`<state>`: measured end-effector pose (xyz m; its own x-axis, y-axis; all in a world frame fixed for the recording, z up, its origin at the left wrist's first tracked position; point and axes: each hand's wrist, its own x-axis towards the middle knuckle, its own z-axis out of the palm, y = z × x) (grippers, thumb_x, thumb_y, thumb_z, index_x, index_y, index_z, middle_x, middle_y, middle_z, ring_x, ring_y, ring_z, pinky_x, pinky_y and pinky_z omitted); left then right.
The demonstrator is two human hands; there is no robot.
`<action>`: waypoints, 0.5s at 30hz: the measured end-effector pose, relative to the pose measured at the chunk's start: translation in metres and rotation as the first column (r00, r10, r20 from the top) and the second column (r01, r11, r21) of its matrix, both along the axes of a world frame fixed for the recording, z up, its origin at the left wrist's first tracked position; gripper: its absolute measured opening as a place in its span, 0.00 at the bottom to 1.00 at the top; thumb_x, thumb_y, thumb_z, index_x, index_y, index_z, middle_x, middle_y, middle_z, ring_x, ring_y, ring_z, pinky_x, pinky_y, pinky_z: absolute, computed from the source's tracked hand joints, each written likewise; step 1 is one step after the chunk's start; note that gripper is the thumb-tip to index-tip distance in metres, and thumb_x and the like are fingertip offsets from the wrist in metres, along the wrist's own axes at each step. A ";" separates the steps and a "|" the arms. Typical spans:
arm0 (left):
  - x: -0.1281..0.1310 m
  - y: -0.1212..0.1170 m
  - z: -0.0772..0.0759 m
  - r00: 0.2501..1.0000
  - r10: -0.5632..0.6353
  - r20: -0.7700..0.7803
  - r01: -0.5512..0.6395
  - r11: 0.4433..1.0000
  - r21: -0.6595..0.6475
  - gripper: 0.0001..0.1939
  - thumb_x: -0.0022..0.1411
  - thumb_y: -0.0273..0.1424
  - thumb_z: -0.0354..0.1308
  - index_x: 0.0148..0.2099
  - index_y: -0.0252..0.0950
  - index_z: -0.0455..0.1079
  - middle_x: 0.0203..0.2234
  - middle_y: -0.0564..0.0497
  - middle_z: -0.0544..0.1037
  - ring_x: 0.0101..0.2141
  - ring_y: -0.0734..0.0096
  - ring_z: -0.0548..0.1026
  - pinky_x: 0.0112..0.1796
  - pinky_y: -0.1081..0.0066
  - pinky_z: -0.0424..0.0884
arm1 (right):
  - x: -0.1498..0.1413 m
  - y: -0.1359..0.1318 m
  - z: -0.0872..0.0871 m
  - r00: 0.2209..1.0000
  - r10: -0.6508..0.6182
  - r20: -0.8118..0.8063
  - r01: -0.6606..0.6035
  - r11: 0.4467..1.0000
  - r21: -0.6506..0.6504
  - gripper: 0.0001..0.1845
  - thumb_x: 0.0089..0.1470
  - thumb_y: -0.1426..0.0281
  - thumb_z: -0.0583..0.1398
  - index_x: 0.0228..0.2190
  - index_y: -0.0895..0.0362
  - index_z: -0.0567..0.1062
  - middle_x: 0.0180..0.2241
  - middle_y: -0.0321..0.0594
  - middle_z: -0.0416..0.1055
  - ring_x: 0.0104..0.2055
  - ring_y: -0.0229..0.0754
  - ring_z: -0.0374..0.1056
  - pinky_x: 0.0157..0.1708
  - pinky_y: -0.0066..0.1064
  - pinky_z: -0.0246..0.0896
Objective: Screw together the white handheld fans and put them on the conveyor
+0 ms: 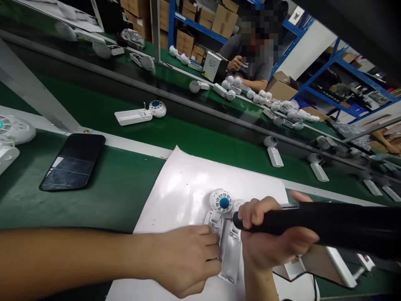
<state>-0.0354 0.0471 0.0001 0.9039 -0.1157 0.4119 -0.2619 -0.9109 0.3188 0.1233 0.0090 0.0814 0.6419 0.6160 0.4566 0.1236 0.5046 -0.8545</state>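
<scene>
On the white sheet point(175, 188), we should steady the casing point(232, 253) with our left hand point(188, 257), grip unclear, aligning the black tool point(338, 223) gripped in our right hand point(269, 246).

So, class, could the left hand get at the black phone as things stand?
Probably yes: the black phone lies uncovered on the green surface, and nothing seems to stand between it and the left hand, though that hand is busy at a white device.
</scene>
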 end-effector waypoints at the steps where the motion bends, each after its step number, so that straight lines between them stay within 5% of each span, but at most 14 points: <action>1: 0.000 0.000 -0.001 1.000 0.002 0.002 -0.002 1.000 0.004 0.05 0.65 0.32 0.59 0.39 0.35 0.71 0.32 0.48 0.73 0.34 0.61 0.67 0.42 0.62 0.67 | -0.001 0.005 -0.003 1.000 0.017 -0.010 -0.017 1.000 -0.014 0.32 0.58 0.37 0.60 0.50 0.46 0.63 0.18 0.20 0.64 0.14 0.35 0.52 0.16 0.31 0.56; 15: -0.001 -0.003 0.006 0.998 0.053 0.021 -0.054 0.998 0.043 0.06 0.67 0.34 0.61 0.38 0.36 0.70 0.32 0.48 0.75 0.31 0.63 0.66 0.42 0.60 0.69 | -0.002 0.015 -0.036 0.993 0.097 -0.065 -0.097 0.995 -0.006 0.18 0.63 0.50 0.59 0.47 0.47 0.63 0.19 0.21 0.61 0.14 0.32 0.51 0.16 0.26 0.54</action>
